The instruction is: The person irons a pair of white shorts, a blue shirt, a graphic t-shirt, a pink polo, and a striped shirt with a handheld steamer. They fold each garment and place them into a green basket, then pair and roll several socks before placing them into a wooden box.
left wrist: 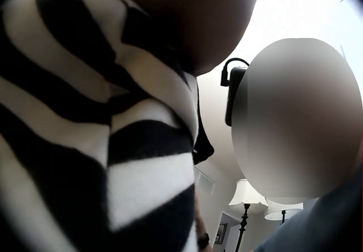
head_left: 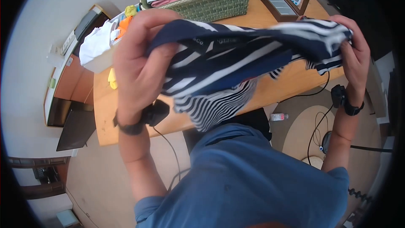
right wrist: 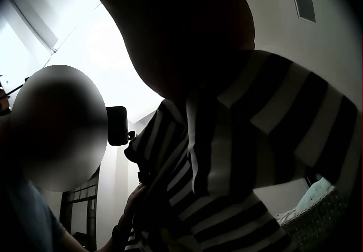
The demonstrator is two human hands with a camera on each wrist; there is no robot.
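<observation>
A navy and white striped garment [head_left: 228, 63] is stretched between both hands above the table, blurred in places, its narrow-striped lower part hanging toward the person's lap. My left hand [head_left: 145, 59] pinches one end, thumb below the navy edge. At the other end my right hand [head_left: 355, 55] grips a bunched part between thumb and fingers. The left wrist view shows the striped cloth [left wrist: 150, 144] close up beneath the dark hand [left wrist: 187, 19]. In the right wrist view, striped fabric [right wrist: 227, 150] hangs from the shadowed hand [right wrist: 187, 36].
Behind the garment on the wooden table [head_left: 105, 122] stands a green woven basket [head_left: 206, 6] with folded cloths. A bin with white clothes [head_left: 97, 44] is at the left, a brown compartment box [head_left: 278, 2] at the back right. Cables hang near both wrists; a bottle [head_left: 279, 117] lies below.
</observation>
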